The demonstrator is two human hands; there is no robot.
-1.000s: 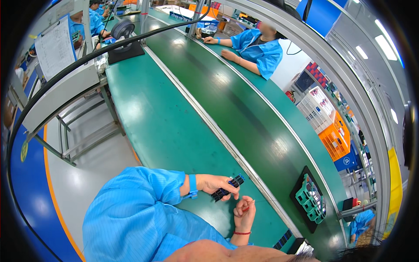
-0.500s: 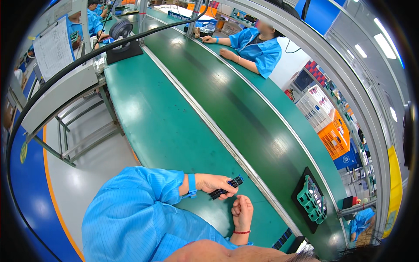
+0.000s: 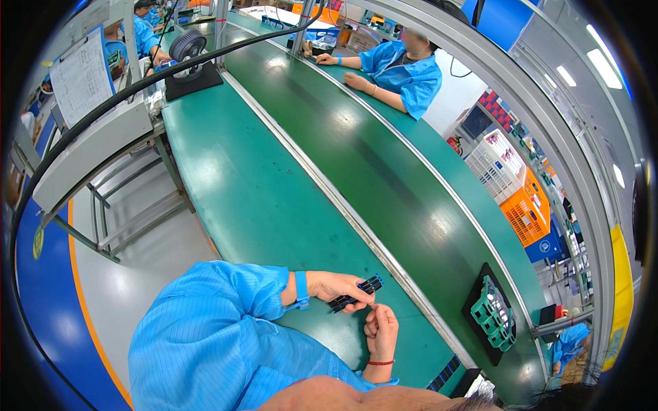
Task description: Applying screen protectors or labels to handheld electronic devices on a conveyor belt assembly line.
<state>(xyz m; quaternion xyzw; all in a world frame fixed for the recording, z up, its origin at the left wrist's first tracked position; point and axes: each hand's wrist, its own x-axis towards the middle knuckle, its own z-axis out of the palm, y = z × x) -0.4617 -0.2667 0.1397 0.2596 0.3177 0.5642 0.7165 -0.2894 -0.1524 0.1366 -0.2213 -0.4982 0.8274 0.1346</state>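
Note:
My left hand (image 3: 343, 288), with a blue strap at its wrist, is closed around a bundle of black strip-like parts with blue ends (image 3: 371, 283). The bundle lies slanted across my fingers, above the green tabletop (image 3: 233, 198). Just below it, my right hand (image 3: 381, 330) has curled fingers, with thumb and forefinger pinched together close to my left thumb. A red cord circles that wrist. Whatever sits in the pinch is too small to make out. Another black and blue strip (image 3: 444, 373) rests on the table's near edge, right of my right hand.
Right of the metal rail, a green conveyor belt (image 3: 356, 164) carries a black tray with green housings (image 3: 492, 316). Across it sits a co-worker in blue (image 3: 411, 75). A wheel-like grey part (image 3: 187, 45) stands far left. A black cable (image 3: 137, 92) arcs overhead.
My right fingertips have risen slightly, closer to my left thumb. The left hand still holds the bundle in the same place. The tray with green housings appears slightly farther right and nearer.

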